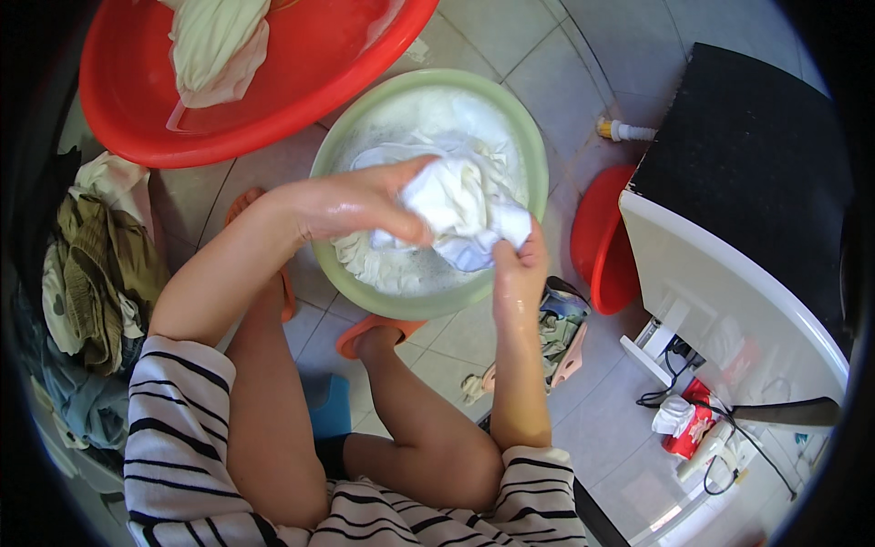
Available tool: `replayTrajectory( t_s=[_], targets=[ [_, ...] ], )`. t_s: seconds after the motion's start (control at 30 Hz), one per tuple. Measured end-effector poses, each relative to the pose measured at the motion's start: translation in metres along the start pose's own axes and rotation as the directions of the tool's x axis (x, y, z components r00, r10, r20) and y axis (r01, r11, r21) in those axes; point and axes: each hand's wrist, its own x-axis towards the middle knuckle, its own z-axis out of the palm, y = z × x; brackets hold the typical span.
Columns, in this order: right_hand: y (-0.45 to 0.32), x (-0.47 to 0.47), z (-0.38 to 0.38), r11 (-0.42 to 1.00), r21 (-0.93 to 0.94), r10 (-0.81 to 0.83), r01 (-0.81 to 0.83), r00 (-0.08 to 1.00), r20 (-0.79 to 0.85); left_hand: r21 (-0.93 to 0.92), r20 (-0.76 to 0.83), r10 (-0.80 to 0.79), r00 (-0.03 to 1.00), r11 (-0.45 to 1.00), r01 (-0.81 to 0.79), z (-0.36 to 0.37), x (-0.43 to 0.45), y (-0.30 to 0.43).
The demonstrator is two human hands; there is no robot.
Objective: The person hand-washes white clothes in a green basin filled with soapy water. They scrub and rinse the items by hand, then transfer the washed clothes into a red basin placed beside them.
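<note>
Between my hands, above a round pale green basin (536,161), is a bunched white cloth garment (454,198). My left hand (383,202) grips its left side, with the thumb in front and the fingers hidden behind the cloth. At the lower right edge, my right hand (523,263) pinches the fabric between thumb and fingers. Both hands and forearms look wet. White suds (444,109) fill much of the basin, and more white cloth (383,263) lies soaking in the cloudy water under the held piece.
A large red tub (301,82) with cream cloth (219,48) in it stands upper left. Piled clothes (102,273) lie at left. A red bucket (601,239), a black-topped white appliance (752,137) and a tissue pack (689,420) beside cords are at right. Fabric items (564,321) lie on the tiles.
</note>
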Motion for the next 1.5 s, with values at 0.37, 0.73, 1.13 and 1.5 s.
replayTrajectory(
  t_s=[0.37, 0.73, 1.13, 1.5],
  targets=[
    [-0.129, -0.062, -0.099, 0.761, 0.646, -0.218, 0.058, 0.961, 0.17, 0.896, -0.403, 0.757, 0.514, 0.44, 0.055, -0.047, 0.015, -0.045],
    [-0.168, -0.122, -0.144, 0.753, -0.467, -0.641, 0.463, 0.675, -0.365, 0.23, -0.042, 0.041, 0.998, 0.973, -0.03, -0.035, 0.0, -0.035],
    [-0.157, -0.14, -0.122, 0.679, -0.472, -0.732, 0.563, 0.47, -0.492, 0.929, 0.009, 0.604, 0.797, 0.29, -0.23, 0.001, 0.06, -0.071],
    [-0.031, -0.072, -0.1, 0.955, 0.267, 0.156, -0.133, 0.985, -0.067, 0.352, -0.278, 0.621, 0.733, 0.776, -0.524, 0.018, 0.064, -0.05]
  ],
)
